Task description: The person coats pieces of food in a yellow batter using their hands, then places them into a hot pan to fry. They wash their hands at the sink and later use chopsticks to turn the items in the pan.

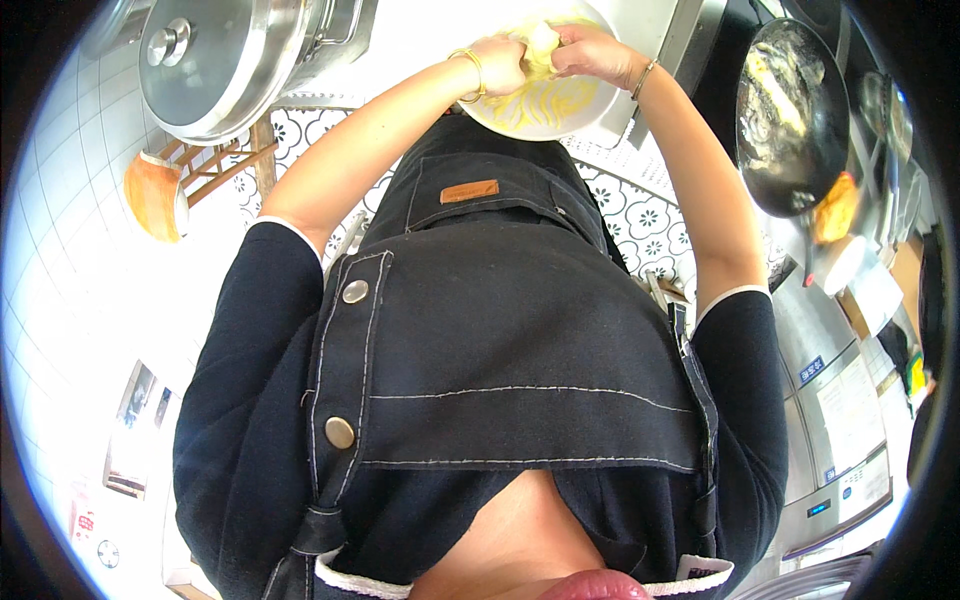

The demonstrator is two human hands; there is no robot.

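Both my hands are over a white bowl point(540, 131) at the top centre, smeared inside with a yellow batter-like coating. My left hand point(501, 66), with a gold bangle at its wrist, has its fingers curled against a pale yellow, coated lump of food point(541, 49). From the other side my right hand point(592, 54), wearing a thin bracelet, grips the same lump between thumb and fingers. What the lump is made of cannot be told.
A large steel pot with a glass lid point(202, 67) stands at the upper left. At the upper right, a black frying pan point(795, 150) holds pale food in oil. A wooden stool point(225, 161) is below the pot, and steel cabinets point(814, 315) line the right.
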